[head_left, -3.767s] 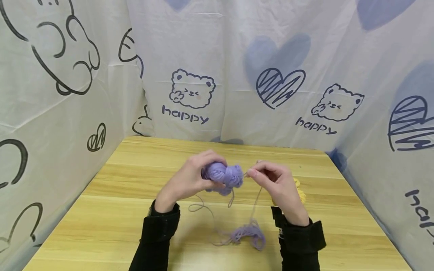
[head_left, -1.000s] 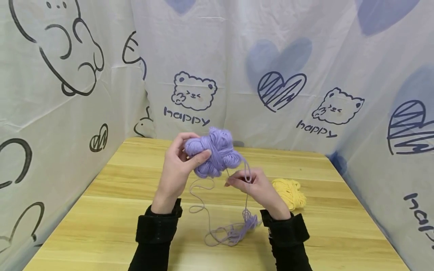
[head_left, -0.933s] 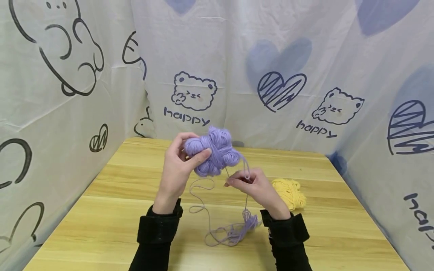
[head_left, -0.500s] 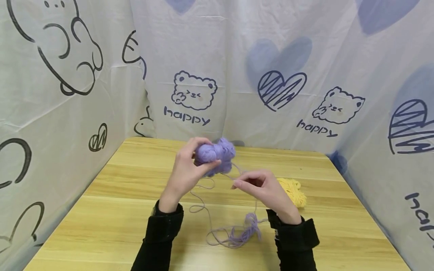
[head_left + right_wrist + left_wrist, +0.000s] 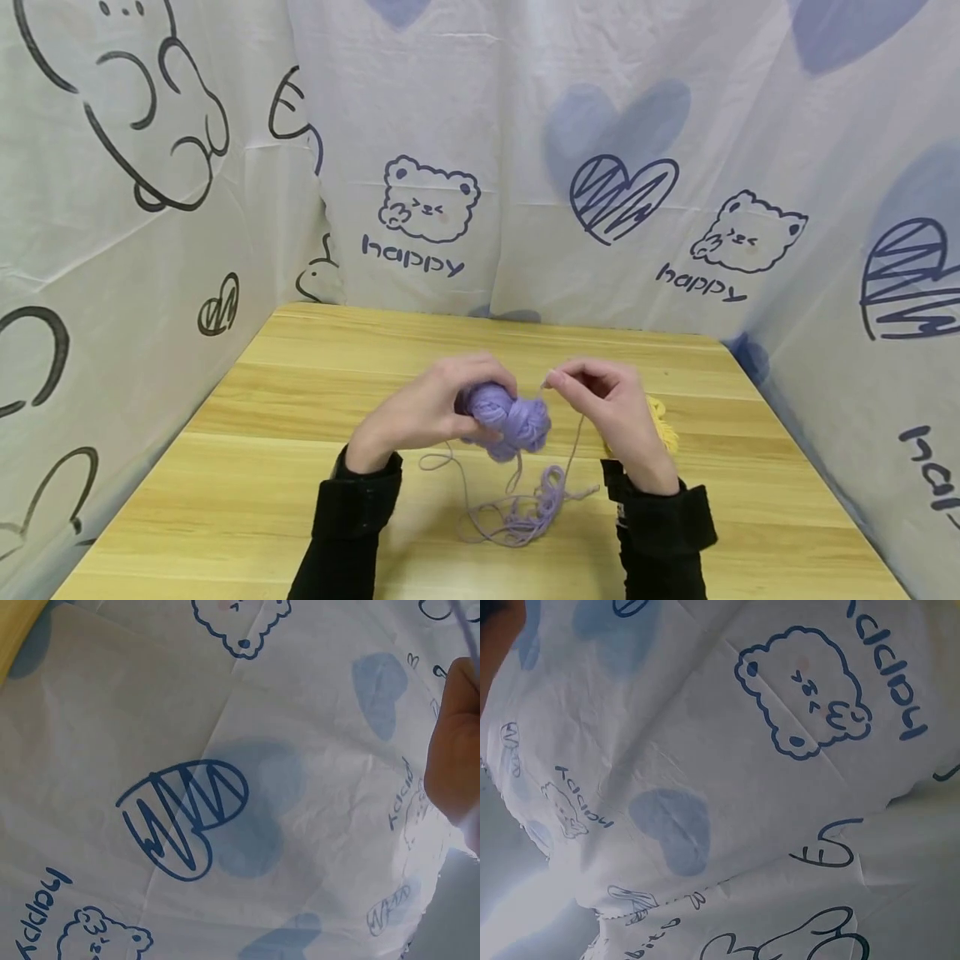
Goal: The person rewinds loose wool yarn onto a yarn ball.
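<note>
The purple yarn ball is held just above the middle of the wooden table, gripped by the left hand, whose fingers are curled round its left side. A purple strand is pinched between thumb and fingertips of the right hand, just right of the ball, and from there it hangs down to a loose purple tangle lying on the table below both hands. For the winding in hand to be done well, the strand is best kept lightly taut as it is led over the ball, the ball being turned a little between wraps so that the layers cross and do not slip off; slack should be drawn from the tangle gently, lest a knot be pulled tight. A yellow yarn bundle lies behind the right hand, partly hidden. The printed curtain closes in the table on three sides, and little else is shown by the wrist views.
</note>
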Motion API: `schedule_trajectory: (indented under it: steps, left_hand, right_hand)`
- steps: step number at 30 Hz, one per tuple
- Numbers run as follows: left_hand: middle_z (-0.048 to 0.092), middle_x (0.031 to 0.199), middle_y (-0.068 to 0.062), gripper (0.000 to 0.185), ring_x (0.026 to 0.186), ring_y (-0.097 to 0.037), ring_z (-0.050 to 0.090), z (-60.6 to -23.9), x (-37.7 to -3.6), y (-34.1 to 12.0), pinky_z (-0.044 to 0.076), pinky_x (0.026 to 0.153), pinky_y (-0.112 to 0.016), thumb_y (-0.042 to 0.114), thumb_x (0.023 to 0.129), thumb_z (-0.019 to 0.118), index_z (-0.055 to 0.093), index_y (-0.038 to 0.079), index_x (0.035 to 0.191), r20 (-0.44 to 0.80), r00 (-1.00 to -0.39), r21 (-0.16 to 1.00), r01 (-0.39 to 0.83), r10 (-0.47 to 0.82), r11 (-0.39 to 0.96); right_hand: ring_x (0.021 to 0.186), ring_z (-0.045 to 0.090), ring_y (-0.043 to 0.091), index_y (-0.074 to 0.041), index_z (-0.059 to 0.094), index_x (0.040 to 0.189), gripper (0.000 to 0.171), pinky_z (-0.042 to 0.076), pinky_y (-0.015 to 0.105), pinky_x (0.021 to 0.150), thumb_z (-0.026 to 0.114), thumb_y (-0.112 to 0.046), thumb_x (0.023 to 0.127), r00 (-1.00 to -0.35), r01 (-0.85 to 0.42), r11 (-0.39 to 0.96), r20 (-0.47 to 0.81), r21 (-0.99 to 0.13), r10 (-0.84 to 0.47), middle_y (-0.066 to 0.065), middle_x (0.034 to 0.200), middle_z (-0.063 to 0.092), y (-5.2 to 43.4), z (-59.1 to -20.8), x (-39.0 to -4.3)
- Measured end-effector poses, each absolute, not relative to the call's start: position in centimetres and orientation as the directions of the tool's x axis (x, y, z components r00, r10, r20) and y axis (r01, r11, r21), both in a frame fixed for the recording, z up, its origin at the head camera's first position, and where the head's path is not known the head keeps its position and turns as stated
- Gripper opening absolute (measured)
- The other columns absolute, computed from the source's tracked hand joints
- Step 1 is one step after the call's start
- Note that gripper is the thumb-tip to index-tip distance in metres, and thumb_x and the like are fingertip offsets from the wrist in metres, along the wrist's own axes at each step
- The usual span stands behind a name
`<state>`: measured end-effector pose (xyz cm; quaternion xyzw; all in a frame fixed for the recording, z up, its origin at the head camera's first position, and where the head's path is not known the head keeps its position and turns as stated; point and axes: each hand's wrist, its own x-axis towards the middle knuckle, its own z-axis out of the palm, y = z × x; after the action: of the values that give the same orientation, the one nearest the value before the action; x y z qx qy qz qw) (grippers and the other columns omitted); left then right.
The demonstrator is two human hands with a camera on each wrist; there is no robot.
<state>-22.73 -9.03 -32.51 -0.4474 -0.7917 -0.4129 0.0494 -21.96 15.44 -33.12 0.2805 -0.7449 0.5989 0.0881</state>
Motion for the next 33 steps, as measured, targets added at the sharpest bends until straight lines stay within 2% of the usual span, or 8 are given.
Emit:
schedule_trajectory:
  steps: [5, 13, 14, 17, 19, 23, 27, 33]
  left_hand:
    - [0.064, 0.111, -0.006, 0.043, 0.102, -0.014, 0.061, -32.2, -22.2, -9.4, 0.056, 0.088, -0.031, 0.004, 0.073, 0.08, 0.06, 0.01, 0.111, 0.519, -0.561, 0.693, 0.718, 0.645, 0.068]
    - [0.059, 0.11, -0.012, 0.049, 0.093, -0.017, 0.063, -31.6, -21.7, -9.9, 0.058, 0.081, -0.033, -0.009, 0.072, 0.075, 0.054, 0.001, 0.114, 0.583, -0.719, 0.792, 0.607, 0.377, -0.068]
    - [0.06, 0.109, -0.011, 0.049, 0.092, -0.017, 0.063, -31.4, -21.7, -9.9, 0.058, 0.08, -0.033, -0.01, 0.072, 0.074, 0.053, 0.0, 0.115, 0.587, -0.735, 0.796, 0.599, 0.339, -0.08]
    - [0.059, 0.108, -0.008, 0.048, 0.092, -0.018, 0.063, -31.2, -21.7, -10.0, 0.058, 0.08, -0.033, -0.008, 0.075, 0.073, 0.051, 0.0, 0.117, 0.577, -0.788, 0.816, 0.567, 0.215, -0.11]
    - [0.058, 0.109, -0.007, 0.047, 0.094, -0.019, 0.063, -31.1, -21.8, -10.0, 0.058, 0.082, -0.033, -0.006, 0.078, 0.072, 0.05, 0.0, 0.119, 0.561, -0.818, 0.827, 0.547, 0.128, -0.131]
    - [0.056, 0.111, -0.007, 0.043, 0.094, -0.019, 0.062, -31.1, -22.2, -10.0, 0.057, 0.081, -0.029, -0.004, 0.081, 0.07, 0.05, 0.003, 0.119, 0.538, -0.843, 0.834, 0.533, -0.007, -0.146]
    - [0.057, 0.109, -0.008, 0.043, 0.092, -0.019, 0.062, -31.4, -22.5, -9.8, 0.058, 0.077, -0.027, -0.001, 0.08, 0.073, 0.052, 0.003, 0.117, 0.567, -0.82, 0.817, 0.572, -0.076, -0.078]
    - [0.059, 0.114, -0.009, 0.045, 0.102, -0.02, 0.059, -31.9, -23.0, -9.5, 0.058, 0.085, -0.034, 0.006, 0.075, 0.08, 0.057, 0.004, 0.113, 0.642, -0.767, 0.756, 0.631, -0.002, 0.175]
  right_hand:
    - [0.061, 0.045, 0.007, -0.005, 0.069, 0.094, 0.01, 0.039, 0.023, 0.054, 0.062, -0.011, 0.093, -0.84, -0.485, 0.103, 0.429, -0.869, -0.331, -0.007, 0.073, 0.058, 14.9, -33.9, -22.9]
    - [0.065, 0.053, 0.0, -0.026, 0.072, 0.089, 0.024, 0.046, 0.018, 0.059, 0.058, -0.006, 0.094, -0.8, -0.414, -0.025, 0.376, -0.91, -0.468, -0.013, 0.074, 0.062, 13.8, -35.1, -23.8]
    - [0.062, 0.048, 0.0, -0.024, 0.069, 0.082, 0.024, 0.042, 0.018, 0.055, 0.057, -0.008, 0.094, -0.797, -0.413, -0.019, 0.372, -0.91, -0.475, -0.014, 0.069, 0.057, 13.6, -35.2, -23.9]
    - [0.057, 0.041, 0.002, -0.009, 0.071, 0.087, 0.015, 0.036, 0.021, 0.051, 0.06, -0.013, 0.094, -0.789, -0.425, 0.047, 0.344, -0.904, -0.508, -0.012, 0.07, 0.06, 13.3, -35.2, -24.0]
    - [0.054, 0.032, 0.006, -0.003, 0.071, 0.086, 0.017, 0.029, 0.024, 0.048, 0.061, -0.015, 0.094, -0.788, -0.428, 0.109, 0.312, -0.897, -0.53, -0.01, 0.062, 0.05, 13.0, -35.2, -24.1]
    - [0.059, 0.04, 0.007, -0.002, 0.074, 0.093, 0.017, 0.04, 0.023, 0.058, 0.062, -0.014, 0.092, -0.79, -0.419, 0.166, 0.268, -0.893, -0.551, -0.006, 0.068, 0.061, 12.7, -35.3, -24.2]
    - [0.068, 0.051, 0.005, -0.002, 0.074, 0.094, 0.017, 0.047, 0.023, 0.069, 0.061, -0.014, 0.093, -0.774, -0.42, 0.142, 0.272, -0.897, -0.572, -0.005, 0.085, 0.072, 12.7, -35.4, -24.1]
    - [0.066, 0.037, 0.011, -0.007, 0.071, 0.1, 0.015, 0.038, 0.027, 0.062, 0.059, -0.016, 0.095, -0.742, -0.466, 0.13, 0.307, -0.875, -0.595, -0.005, 0.081, 0.062, 13.4, -34.6, -22.8]
